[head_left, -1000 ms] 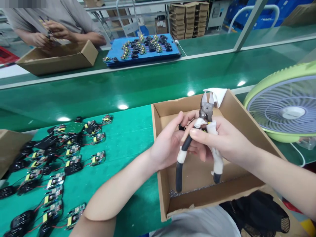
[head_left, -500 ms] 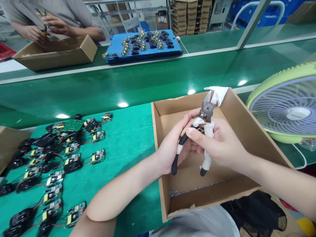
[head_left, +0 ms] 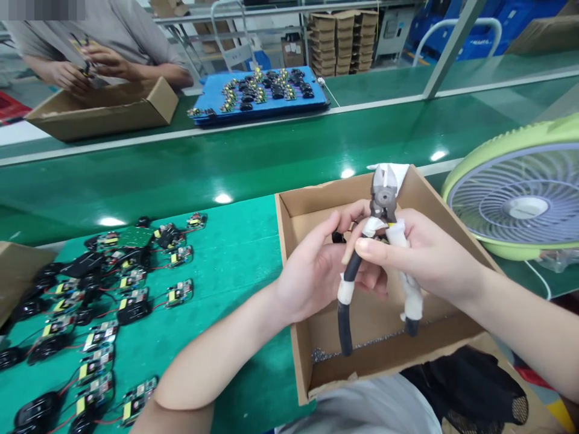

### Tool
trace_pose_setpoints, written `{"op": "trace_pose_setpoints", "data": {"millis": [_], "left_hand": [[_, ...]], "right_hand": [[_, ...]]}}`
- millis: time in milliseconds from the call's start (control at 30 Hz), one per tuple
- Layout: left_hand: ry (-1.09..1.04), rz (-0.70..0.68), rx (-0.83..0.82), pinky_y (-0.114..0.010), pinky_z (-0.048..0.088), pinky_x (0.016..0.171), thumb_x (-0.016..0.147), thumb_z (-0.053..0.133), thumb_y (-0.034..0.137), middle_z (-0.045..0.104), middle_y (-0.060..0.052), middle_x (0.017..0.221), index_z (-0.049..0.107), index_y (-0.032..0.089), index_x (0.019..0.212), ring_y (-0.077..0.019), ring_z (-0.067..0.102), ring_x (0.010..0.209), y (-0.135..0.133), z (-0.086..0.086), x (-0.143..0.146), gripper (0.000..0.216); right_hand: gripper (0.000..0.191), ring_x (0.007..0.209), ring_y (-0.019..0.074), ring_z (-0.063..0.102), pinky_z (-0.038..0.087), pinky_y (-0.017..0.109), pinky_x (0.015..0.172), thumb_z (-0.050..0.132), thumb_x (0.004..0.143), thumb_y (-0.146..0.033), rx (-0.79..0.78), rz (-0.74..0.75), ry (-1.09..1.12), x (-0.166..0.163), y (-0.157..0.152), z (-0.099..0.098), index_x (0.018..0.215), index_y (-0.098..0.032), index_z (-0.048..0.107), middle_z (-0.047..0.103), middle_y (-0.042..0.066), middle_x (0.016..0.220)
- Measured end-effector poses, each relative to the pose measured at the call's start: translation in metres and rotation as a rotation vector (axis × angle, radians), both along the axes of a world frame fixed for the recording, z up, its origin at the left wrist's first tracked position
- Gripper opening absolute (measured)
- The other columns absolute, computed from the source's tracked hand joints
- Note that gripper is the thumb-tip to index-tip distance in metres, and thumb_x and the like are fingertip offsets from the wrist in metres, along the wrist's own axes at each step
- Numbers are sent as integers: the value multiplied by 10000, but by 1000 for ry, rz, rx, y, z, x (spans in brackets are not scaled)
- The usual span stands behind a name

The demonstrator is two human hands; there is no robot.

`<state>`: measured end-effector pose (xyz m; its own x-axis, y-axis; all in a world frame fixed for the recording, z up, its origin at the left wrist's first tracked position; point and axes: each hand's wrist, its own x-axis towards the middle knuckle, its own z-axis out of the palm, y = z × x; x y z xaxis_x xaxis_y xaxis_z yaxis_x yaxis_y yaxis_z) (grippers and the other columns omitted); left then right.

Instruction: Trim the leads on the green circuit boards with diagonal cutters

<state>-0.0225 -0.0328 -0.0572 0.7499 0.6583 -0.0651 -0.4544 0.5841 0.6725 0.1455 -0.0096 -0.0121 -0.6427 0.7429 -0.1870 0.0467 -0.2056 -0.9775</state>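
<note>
I see the right hand [head_left: 423, 247] clamped on the cutters [head_left: 384, 199], blades parted, and the left hand [head_left: 307, 274] curled round a dark part [head_left: 337, 236], mostly hidden, both above the box [head_left: 312, 205]. Fingers [head_left: 355, 211] block my view, so a blind snip could nick one.

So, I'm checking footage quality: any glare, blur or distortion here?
All in the head view: bright spots glare off the green panel; the stacked boxes look soft; the fan appears stretched near the right edge; the pliers look fairly crisp.
</note>
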Motion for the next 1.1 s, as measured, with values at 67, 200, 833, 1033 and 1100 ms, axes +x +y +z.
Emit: {"op": "trace_pose_setpoints", "data": {"millis": [67,200,833,1033,1100], "left_hand": [[3,-8,-8,-387,467,897,1011,162,672,565,-69,738,657,152,682,-250,629,823,-1,0,0,790],[-25,-21,-26,-392,434,928,983,52,721,639,-113,808,693,129,792,-253,633,837,-2,0,0,893],[-63,76,-75,-394,446,851,972,-65,707,727,-98,844,672,206,1253,-249,691,794,-13,4,11,935],[-31,197,-144,-302,453,709,1025,32,654,729,-105,868,719,174,1073,-204,677,735,-16,11,13,839],[-20,246,-164,-281,450,684,1047,61,615,728,-98,875,723,173,1048,-191,670,731,-16,13,14,796]], "right_hand": [[440,420,134,596,519,217,375,847,791,-510,-30,-22,7,1,-1,0,624,-172,620,651,26,551],[385,391,127,578,525,215,369,863,790,-505,-65,-105,43,2,-7,1,839,-194,643,626,-30,522],[124,567,161,671,533,250,503,718,893,-256,282,-203,-167,-14,-25,27,942,-193,624,712,-9,710],[111,739,202,710,571,308,699,675,891,-234,413,-283,-174,-25,-28,23,826,-197,592,705,20,784],[104,722,200,688,559,314,690,668,888,-234,469,-305,-197,-29,-30,21,835,-204,584,690,19,781]]}}
